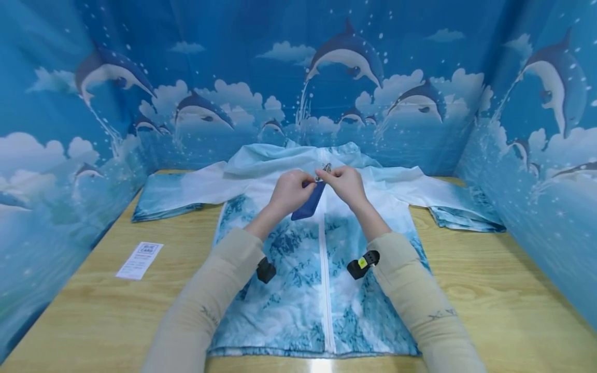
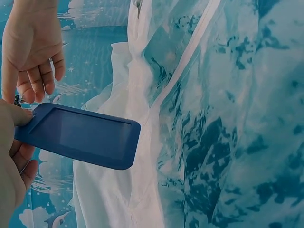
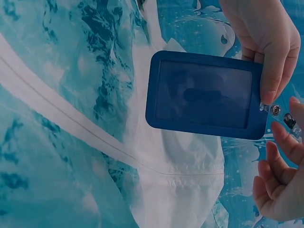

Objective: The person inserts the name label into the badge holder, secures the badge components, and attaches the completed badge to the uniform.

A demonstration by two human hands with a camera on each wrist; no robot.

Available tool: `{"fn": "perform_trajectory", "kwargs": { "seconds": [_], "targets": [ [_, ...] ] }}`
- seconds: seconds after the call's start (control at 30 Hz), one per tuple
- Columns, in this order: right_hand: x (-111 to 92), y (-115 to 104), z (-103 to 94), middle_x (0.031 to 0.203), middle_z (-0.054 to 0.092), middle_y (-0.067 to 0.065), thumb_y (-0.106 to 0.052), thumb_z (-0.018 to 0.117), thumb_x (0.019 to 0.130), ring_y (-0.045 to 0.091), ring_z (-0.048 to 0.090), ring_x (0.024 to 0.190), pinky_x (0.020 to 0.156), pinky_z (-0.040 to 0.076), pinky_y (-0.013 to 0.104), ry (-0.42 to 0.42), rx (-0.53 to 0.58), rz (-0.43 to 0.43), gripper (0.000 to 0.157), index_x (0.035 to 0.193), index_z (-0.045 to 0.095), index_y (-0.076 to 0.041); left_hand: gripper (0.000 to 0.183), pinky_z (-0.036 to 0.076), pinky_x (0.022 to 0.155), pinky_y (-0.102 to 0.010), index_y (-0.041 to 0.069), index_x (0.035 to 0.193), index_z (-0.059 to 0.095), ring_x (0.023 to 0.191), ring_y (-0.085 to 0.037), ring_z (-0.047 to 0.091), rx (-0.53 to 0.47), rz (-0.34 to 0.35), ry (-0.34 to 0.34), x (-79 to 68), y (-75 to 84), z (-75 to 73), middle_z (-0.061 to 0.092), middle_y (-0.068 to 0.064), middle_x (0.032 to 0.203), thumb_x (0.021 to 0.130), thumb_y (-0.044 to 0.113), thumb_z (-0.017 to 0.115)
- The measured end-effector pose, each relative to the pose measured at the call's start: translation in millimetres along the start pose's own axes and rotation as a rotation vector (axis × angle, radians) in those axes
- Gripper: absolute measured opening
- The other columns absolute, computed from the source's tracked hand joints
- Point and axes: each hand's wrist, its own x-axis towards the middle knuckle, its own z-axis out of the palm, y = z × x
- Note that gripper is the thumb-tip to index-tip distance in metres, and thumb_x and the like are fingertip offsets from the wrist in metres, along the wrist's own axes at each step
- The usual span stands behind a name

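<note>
A blue badge holder (image 1: 308, 203) with a clear window hangs over the upper front of a jacket. My left hand (image 1: 291, 190) pinches its top end between thumb and fingers, as the right wrist view shows. A metal clip (image 3: 289, 119) is joined to that end by a clear snap strap (image 3: 274, 109). My right hand (image 1: 345, 184) holds the clip between thumb and index finger, its other fingers loosely bent. The holder's window (image 3: 204, 92) shows no card. Beneath both hands the white and teal jacket (image 1: 289, 290) lies spread out, its front zipper (image 1: 325, 269) running down the middle.
A small white printed card (image 1: 140, 260) lies on the wooden table (image 1: 163, 311) left of the jacket. The jacket's sleeves (image 1: 172, 194) reach out to both sides. Blue dolphin-print curtains (image 1: 261, 62) enclose the table at the back and sides.
</note>
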Motion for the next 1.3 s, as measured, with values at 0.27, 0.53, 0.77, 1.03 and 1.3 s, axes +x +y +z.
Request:
{"fn": "perform_trajectory", "kwargs": {
  "seconds": [0.27,0.53,0.77,1.03,1.3],
  "targets": [
    [1.0,-2.6,2.7,0.046,0.025,-0.003,-0.048,0.059,0.087,0.012,0.021,0.042,0.044,0.022,0.028,0.011,-0.009,0.089,0.052,0.053,0.045,-0.011,0.015,0.05,0.071,-0.029,0.006,0.094,0.072,0.078,-0.018,0.061,0.13,0.108,0.057,-2.5,0.2,0.7,0.068,-0.006,0.085,0.09,0.015,0.061],
    [1.1,-5.2,4.4,0.046,0.026,-0.004,-0.043,0.058,0.09,0.011,0.022,0.042,0.044,0.022,0.028,-0.003,0.0,0.126,0.05,0.057,0.046,-0.006,0.014,0.048,0.074,-0.033,0.006,0.09,0.073,0.072,-0.018,0.061,0.152,0.141,0.114,-5.2,-0.1,2.9,0.068,-0.005,0.079,0.089,0.014,0.062],
    [2.0,-5.7,6.3,0.045,0.026,-0.004,-0.037,0.057,0.091,0.012,0.021,0.042,0.045,0.023,0.029,-0.008,0.029,0.133,0.049,0.053,0.041,-0.01,0.015,0.048,0.074,-0.036,0.007,0.088,0.074,0.071,-0.019,0.06,0.16,0.122,0.146,-6.0,0.0,5.7,0.067,-0.005,0.077,0.089,0.014,0.06],
    [3.3,-6.9,8.1,0.075,0.061,0.009,-0.03,0.057,0.092,0.022,0.05,0.11,0.098,0.035,0.045,-0.04,0.149,0.123,0.045,0.056,0.04,-0.008,0.017,0.051,0.069,-0.031,0.004,0.09,0.073,0.069,-0.018,0.063,0.119,0.106,0.176,-5.4,-1.9,3.5,0.069,-0.008,0.08,0.09,0.014,0.059],
    [4.2,-6.5,9.1,0.093,0.064,0.011,-0.028,0.054,0.094,0.026,0.048,0.117,0.1,0.034,0.046,-0.094,0.162,0.103,0.042,0.061,0.04,-0.008,0.019,0.051,0.066,-0.028,0.003,0.094,0.072,0.07,-0.017,0.064,0.013,0.018,0.134,-6.5,-2.7,1.8,0.07,-0.009,0.084,0.092,0.015,0.057]
  ]
}}
